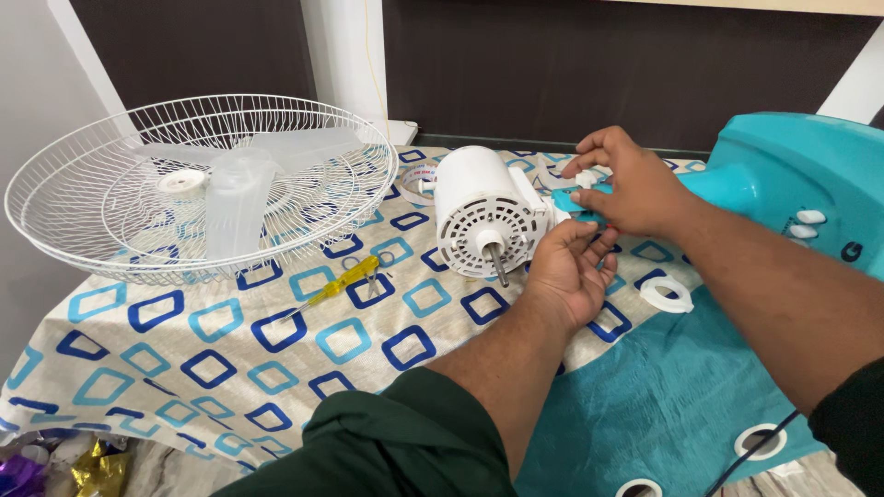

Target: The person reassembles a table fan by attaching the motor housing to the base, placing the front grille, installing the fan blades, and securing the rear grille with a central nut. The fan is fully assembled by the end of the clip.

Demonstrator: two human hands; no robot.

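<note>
A white fan motor housing (483, 210) with a vented face and a metal shaft (498, 264) lies on its side on the patterned cloth (212, 368). Its teal neck (727, 189) runs right to a teal fan base (810, 179). My left hand (573, 271) is cupped, palm up, under the joint between motor and neck. My right hand (626, 189) is closed over the top of that joint, fingers pinching a small white part (587, 178).
A white wire fan guard (83, 198) holding a clear fan blade (238, 198) stands at the left. A yellow-handled screwdriver (343, 282) lies in front of it. A white plastic ring nut (667, 294) rests on the cloth at right. A tape roll (417, 180) sits behind the motor.
</note>
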